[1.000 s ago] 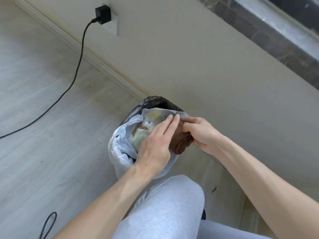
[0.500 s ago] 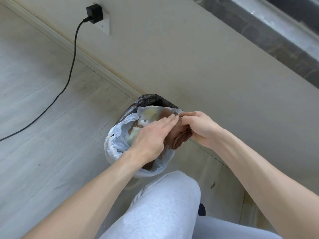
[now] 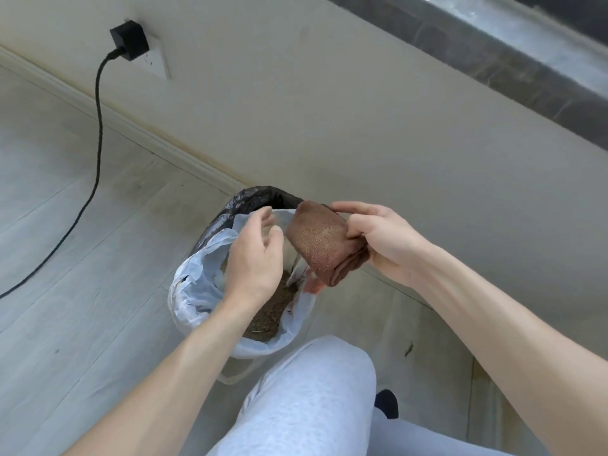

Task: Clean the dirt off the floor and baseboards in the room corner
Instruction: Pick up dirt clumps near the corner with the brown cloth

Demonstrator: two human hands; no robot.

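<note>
- Right hand [image 3: 388, 240], right of frame centre, gripped a folded brown cloth [image 3: 320, 246], fingers curled round its right edge; cloth hung over the mouth of the bin [image 3: 263, 199].
- Left hand [image 3: 255, 258] hovered just left of the cloth, fingers loosely bent, holding nothing; whether its fingertips touched the cloth, can't tell.
- Bin sat at frame centre against the wall, black liner at the rim, pale plastic bag [image 3: 197, 278] opened inside it. Brown gritty dirt [image 3: 266, 315] lay in the bag's bottom.
- Progress, my read: a good share of the dirt was already collected and dumped, and the cloth was likely being shaken or brushed off over the bag.
- Left to do, judged: floor [image 3: 82, 258] beside the bin showed faint grey smudging, baseboard [image 3: 138, 126] in the upper left had a yellowish line along its top, and one small dark speck [image 3: 409, 348] sat on the floor at lower right. So a wipe pass probably remained.
- Hidden: the room corner itself wasn't clearly in view; bin base and floor under it covered by the bag, the arms and a grey-trousered knee [image 3: 312, 390].
- Hard to make out: how dirty the cloth's underside was, and what the pale items in the bag were.
- Charger [image 3: 128, 41] in the wall socket, upper left, its cable [image 3: 95, 153] running off the left edge.
</note>
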